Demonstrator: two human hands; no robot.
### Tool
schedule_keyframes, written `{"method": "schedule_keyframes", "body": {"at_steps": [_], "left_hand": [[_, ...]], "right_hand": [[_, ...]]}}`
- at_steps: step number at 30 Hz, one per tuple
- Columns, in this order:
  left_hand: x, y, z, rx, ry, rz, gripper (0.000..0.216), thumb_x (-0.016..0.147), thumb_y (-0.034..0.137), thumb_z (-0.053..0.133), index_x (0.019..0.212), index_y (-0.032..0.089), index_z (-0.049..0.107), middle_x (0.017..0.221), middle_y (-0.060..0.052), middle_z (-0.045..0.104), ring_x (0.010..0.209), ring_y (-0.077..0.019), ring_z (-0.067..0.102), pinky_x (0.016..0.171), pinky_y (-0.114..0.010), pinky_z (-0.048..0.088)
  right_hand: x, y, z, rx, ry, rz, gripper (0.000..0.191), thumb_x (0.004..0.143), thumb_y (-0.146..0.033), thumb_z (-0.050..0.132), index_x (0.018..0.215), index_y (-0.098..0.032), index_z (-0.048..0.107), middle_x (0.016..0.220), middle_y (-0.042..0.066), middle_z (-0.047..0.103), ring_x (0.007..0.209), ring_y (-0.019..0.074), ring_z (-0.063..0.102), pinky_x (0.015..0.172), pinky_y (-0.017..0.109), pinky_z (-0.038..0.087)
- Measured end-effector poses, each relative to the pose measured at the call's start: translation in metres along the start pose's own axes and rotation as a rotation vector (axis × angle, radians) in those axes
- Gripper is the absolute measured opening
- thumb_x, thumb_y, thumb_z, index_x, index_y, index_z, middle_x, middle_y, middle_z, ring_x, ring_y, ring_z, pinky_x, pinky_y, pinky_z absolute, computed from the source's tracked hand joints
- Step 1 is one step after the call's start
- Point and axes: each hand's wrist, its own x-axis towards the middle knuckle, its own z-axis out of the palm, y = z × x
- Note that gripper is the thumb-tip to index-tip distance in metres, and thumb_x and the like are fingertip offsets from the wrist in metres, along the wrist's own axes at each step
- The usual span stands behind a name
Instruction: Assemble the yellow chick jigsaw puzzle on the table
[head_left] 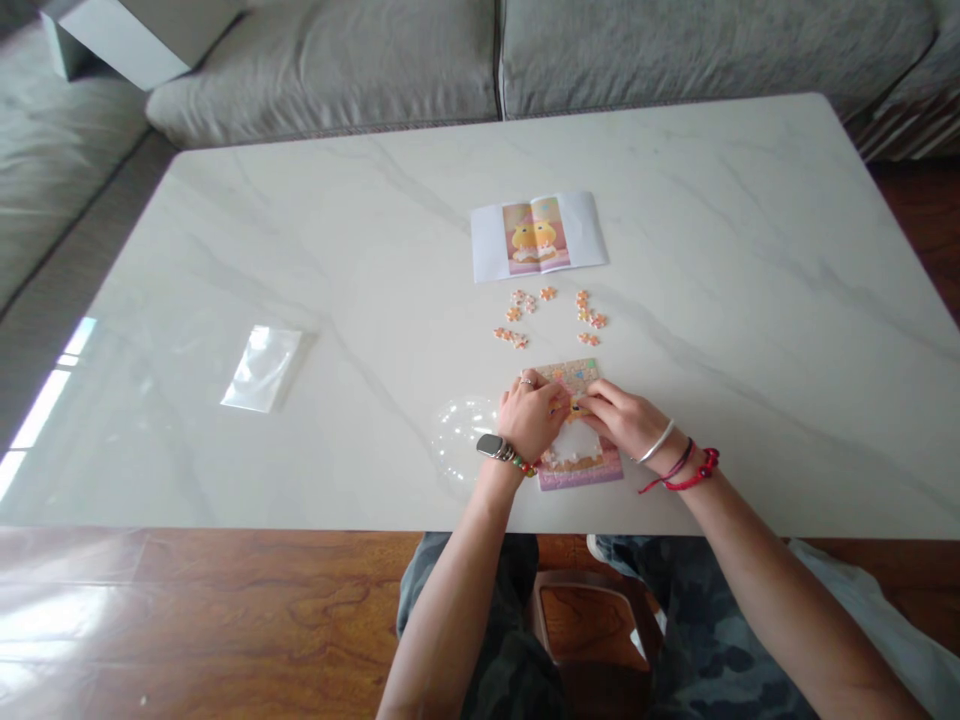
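Note:
A partly assembled jigsaw puzzle (581, 478) lies flat near the front edge of the table, with a white unfilled area in its middle. My left hand (531, 415) reaches over its left side, fingers bent and tips pressed together on the puzzle; what they hold, if anything, is hidden. From the right, my right hand (624, 418) meets it, thumb and fingers closed at a yellow puzzle piece (575, 407) with a dark spot. Loose orange and pink puzzle pieces (513, 314) lie in a rough arc beyond the puzzle, with more loose pieces (589, 339) at the right.
Behind the loose pieces lies a creased paper sheet (489, 245) printed with a yellow character. A clear plastic bag (262, 368) rests on the left of the marbled white table (360, 230). Shiny reflections show left of the puzzle. A grey sofa (390, 65) borders the far side.

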Motion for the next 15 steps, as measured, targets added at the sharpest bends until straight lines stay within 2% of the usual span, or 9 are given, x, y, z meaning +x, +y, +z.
{"method": "schedule_keyframes", "body": {"at_steps": [7,15], "left_hand": [[0.001,-0.007,0.000,-0.050,-0.035,0.046,0.016,0.073,0.032,0.048,0.084,0.027,0.058,0.092,-0.001,0.046,0.091,-0.0160,0.044,0.077,-0.028,0.035],[0.001,-0.008,-0.001,-0.052,-0.033,0.056,0.020,0.072,0.027,0.048,0.090,0.030,0.057,0.090,-0.001,0.046,0.091,-0.0158,0.043,0.077,-0.028,0.035]], "right_hand": [[0.002,-0.001,0.005,-0.094,0.011,-0.020,0.030,0.086,-0.024,0.029,0.082,-0.012,0.056,0.080,0.007,0.052,0.064,0.0104,0.050,0.055,0.022,0.036],[0.011,0.002,0.008,-0.263,-0.066,-0.074,0.029,0.085,-0.019,0.028,0.080,-0.011,0.055,0.081,0.008,0.053,0.048,0.0073,0.044,0.043,0.024,0.028]]}}
